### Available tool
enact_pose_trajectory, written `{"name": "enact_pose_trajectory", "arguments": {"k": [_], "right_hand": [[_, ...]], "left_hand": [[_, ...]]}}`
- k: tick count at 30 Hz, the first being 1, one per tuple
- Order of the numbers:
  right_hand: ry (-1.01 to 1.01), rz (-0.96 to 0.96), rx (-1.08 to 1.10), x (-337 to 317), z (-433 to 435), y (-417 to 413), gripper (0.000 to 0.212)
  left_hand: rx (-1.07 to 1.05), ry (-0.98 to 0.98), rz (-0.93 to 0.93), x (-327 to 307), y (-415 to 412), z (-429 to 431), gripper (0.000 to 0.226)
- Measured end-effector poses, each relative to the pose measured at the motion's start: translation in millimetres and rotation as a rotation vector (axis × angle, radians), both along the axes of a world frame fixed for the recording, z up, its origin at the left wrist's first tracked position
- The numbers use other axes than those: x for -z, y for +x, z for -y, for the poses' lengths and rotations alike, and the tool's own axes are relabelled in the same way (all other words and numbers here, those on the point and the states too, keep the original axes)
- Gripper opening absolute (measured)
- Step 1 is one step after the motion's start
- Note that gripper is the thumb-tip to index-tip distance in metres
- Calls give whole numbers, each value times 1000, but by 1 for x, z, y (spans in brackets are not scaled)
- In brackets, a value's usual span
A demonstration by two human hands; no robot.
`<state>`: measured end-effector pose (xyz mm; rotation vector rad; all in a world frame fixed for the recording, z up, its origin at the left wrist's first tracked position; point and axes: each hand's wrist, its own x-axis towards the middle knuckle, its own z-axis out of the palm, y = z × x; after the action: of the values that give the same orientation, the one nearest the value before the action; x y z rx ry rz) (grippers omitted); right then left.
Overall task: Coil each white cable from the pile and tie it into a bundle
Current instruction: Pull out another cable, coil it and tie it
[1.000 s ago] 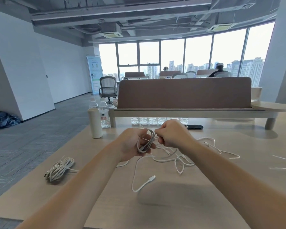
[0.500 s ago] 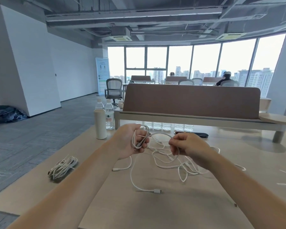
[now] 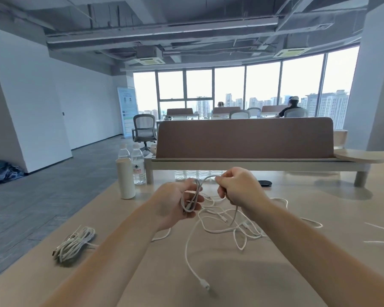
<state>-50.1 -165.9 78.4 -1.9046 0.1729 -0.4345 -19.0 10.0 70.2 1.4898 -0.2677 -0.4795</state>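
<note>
**Cable part-coiled in left hand; pile loose on table**

The white cable [image 3: 205,178] in work is held above the table [image 3: 297,262] at centre frame. Several of its loops hang as a small coil [image 3: 190,201] in the left hand [image 3: 173,202], whose fingers curl round them. From the top of the coil a short span arcs rightward to the right hand [image 3: 238,188], which is clenched on it with thumb and forefinger pinching. Below that hand the cable drops to the table.

The pile [image 3: 226,224] of loose white cables lies tangled on the table just below and to the right of the hands. One strand runs from it toward bottom centre and ends in a plug [image 3: 204,285]. Which cable that strand belongs to cannot be told.

A finished bundle [image 3: 74,243] lies on the table at lower left, well apart from the pile. Loose white strands [image 3: 379,228] show at the right edge.

At the table's far side, left of centre, a white bottle [image 3: 125,178] stands upright, with two clear water bottles [image 3: 138,166] just behind it. A flat black object [image 3: 265,183] lies beyond the right hand. A brown desk screen [image 3: 244,137] crosses the middle of the frame. Behind it are an office chair [image 3: 143,129] and a seated person [image 3: 292,106] near the windows.
</note>
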Motion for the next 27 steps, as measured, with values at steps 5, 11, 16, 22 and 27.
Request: {"name": "enact_pose_trajectory", "arguments": {"k": [5, 11, 16, 22, 27], "right_hand": [[-32, 16, -54, -1, -4, -5, 18], [-26, 42, -35, -5, -15, -9, 24], [-13, -33, -114, 2, -14, -6, 15], [98, -85, -35, 5, -2, -4, 13], [25, -37, -99, 0, -9, -10, 11]], "left_hand": [[-18, -12, -35, 4, 3, 0, 37], [-73, -2, -57, 2, 2, 8, 35], [-125, 0, -47, 2, 4, 8, 34], [-55, 9, -45, 3, 2, 4, 37], [-32, 20, -44, 5, 2, 7, 38]]}}
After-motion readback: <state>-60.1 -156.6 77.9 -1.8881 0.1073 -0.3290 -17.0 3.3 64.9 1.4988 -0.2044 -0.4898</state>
